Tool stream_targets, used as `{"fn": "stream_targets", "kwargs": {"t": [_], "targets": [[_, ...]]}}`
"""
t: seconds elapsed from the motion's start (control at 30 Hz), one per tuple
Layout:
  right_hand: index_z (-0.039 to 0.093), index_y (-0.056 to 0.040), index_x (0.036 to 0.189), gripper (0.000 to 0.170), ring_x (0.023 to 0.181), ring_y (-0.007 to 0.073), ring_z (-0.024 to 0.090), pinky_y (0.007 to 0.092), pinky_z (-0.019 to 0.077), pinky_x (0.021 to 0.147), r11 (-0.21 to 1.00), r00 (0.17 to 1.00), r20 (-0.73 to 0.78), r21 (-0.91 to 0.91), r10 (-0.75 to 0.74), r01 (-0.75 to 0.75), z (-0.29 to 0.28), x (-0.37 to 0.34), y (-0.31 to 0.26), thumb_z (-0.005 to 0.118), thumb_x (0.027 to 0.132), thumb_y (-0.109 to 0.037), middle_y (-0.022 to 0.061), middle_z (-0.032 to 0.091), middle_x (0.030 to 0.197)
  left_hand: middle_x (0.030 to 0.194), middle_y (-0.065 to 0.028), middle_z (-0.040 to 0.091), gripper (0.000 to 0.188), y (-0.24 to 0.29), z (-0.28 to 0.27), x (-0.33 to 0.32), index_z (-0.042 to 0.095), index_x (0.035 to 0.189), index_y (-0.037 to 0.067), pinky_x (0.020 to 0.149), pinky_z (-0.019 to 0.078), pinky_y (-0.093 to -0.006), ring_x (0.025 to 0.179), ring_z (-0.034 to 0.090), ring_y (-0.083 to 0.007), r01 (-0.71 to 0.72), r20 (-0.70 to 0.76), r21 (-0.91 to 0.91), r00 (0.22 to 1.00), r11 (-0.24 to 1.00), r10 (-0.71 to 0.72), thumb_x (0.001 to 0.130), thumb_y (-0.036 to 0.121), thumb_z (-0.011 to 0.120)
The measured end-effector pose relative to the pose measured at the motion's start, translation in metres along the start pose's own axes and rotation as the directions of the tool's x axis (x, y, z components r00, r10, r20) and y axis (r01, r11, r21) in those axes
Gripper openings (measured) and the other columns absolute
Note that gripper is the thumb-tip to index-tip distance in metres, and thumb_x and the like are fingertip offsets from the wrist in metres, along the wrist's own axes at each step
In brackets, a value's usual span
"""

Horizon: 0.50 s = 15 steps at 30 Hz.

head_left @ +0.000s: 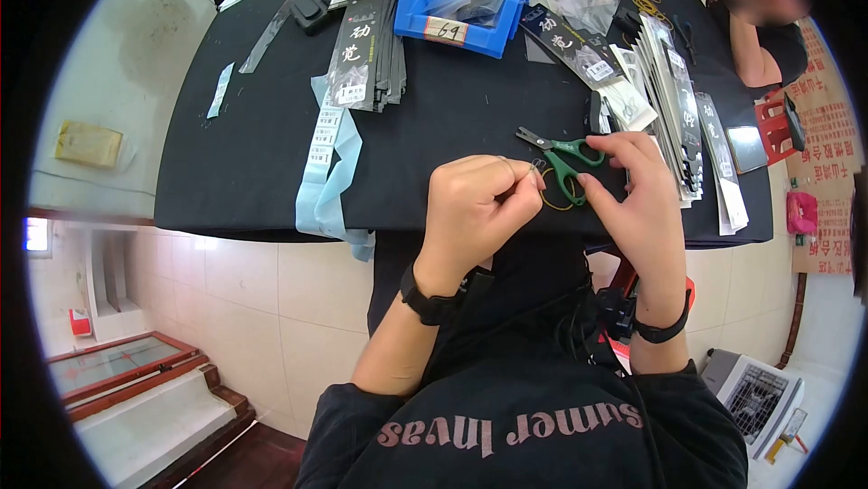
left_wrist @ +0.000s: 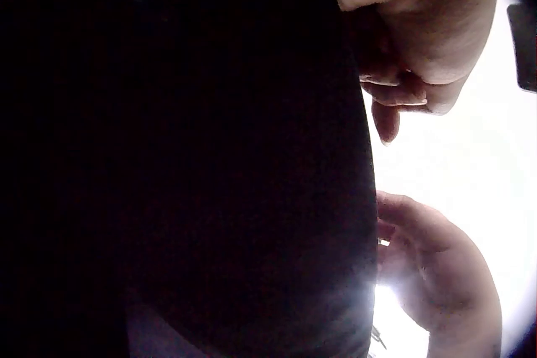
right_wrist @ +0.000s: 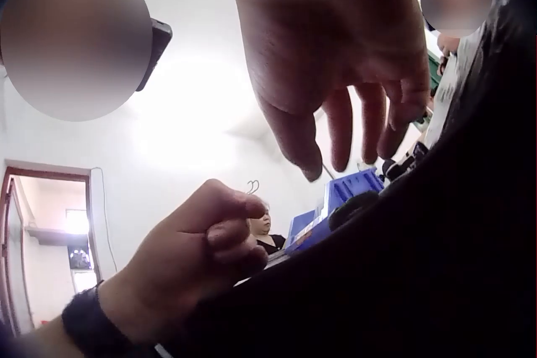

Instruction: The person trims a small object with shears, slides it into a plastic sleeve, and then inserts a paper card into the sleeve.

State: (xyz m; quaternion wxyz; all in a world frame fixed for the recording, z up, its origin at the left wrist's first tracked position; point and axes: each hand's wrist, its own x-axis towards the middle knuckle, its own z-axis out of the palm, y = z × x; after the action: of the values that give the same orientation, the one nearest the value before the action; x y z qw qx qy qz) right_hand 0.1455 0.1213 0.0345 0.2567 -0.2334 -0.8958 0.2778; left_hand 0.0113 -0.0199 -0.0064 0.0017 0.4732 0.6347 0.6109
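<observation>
My left hand point(head_left: 479, 204) is curled near the table's front edge. Its thumb and forefinger pinch a thin, dark looped strand point(right_wrist: 252, 186), which stands up above the fingertips in the right wrist view. Green-handled scissors point(head_left: 565, 164) lie on the black cloth just right of it, blades toward the far left. A thin yellow band point(head_left: 556, 208) curves beside their lower handle. My right hand point(head_left: 640, 186) has its fingers spread and bent over the scissors' handles, with thumb and forefinger tips apart. In the right wrist view those fingers point(right_wrist: 340, 131) hang with nothing between them.
A blue bin point(head_left: 493, 41) holding plastic bags stands at the back. Black printed packages point(head_left: 357, 64) are stacked left of it; more packages point(head_left: 669, 109) lie at right. A pale blue label strip point(head_left: 321, 191) hangs over the front edge. Other people sit across the table.
</observation>
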Motion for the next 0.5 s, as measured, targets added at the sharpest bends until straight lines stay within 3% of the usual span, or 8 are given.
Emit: {"fn": "stream_targets", "kwargs": {"t": [0.13, 0.2, 0.43, 0.5], "targets": [[0.071, 0.0006, 0.102, 0.031, 0.089, 0.0313, 0.063, 0.0392, 0.0507, 0.080, 0.996, 0.997, 0.055, -0.076, 0.047, -0.042, 0.003, 0.000, 0.000, 0.078, 0.074, -0.010, 0.0124, 0.063, 0.099, 0.063, -0.0077, 0.065, 0.009, 0.000, 0.000, 0.000, 0.072, 0.076, -0.001, 0.051, 0.0423, -0.0250, 0.053, 0.058, -0.0120, 0.022, -0.003, 0.003, 1.000, 1.000, -0.022, 0.079, 0.000, 0.064], [0.072, 0.0009, 0.098, 0.029, 0.091, 0.0321, 0.062, 0.0397, 0.0501, 0.081, 0.974, 0.996, 0.091, -0.228, 0.013, 0.009, 0.004, 0.004, 0.002, 0.079, 0.072, -0.011, 0.0131, 0.062, 0.096, 0.063, -0.0077, 0.066, 0.009, -0.001, 0.000, 0.000, 0.072, 0.076, -0.001, 0.051, 0.0424, -0.0248, 0.053, 0.058, -0.0118, 0.033, -0.008, 0.003, 0.999, 0.999, -0.033, 0.080, 0.000, 0.064], [0.070, 0.0012, 0.091, 0.028, 0.094, 0.0318, 0.061, 0.0400, 0.0495, 0.083, 0.975, 0.982, 0.174, -0.219, 0.078, -0.038, -0.006, 0.020, 0.004, 0.081, 0.069, -0.013, 0.0138, 0.061, 0.096, 0.066, -0.0072, 0.067, 0.010, -0.001, 0.000, -0.002, 0.073, 0.078, -0.002, 0.052, 0.0429, -0.0235, 0.055, 0.059, -0.0098, 0.079, -0.069, -0.026, 0.994, 0.997, -0.081, 0.082, 0.000, 0.063], [0.065, -0.0003, 0.092, 0.028, 0.096, 0.0304, 0.061, 0.0392, 0.0497, 0.083, 0.991, 1.000, 0.004, -0.135, -0.020, 0.021, -0.007, 0.014, 0.008, 0.079, 0.070, -0.010, 0.0119, 0.062, 0.097, 0.067, -0.0072, 0.068, 0.010, 0.000, 0.000, -0.002, 0.073, 0.078, -0.002, 0.052, 0.0431, -0.0234, 0.055, 0.059, -0.0097, 0.092, -0.078, -0.029, 0.993, 0.995, -0.094, 0.082, 0.000, 0.063]]}}
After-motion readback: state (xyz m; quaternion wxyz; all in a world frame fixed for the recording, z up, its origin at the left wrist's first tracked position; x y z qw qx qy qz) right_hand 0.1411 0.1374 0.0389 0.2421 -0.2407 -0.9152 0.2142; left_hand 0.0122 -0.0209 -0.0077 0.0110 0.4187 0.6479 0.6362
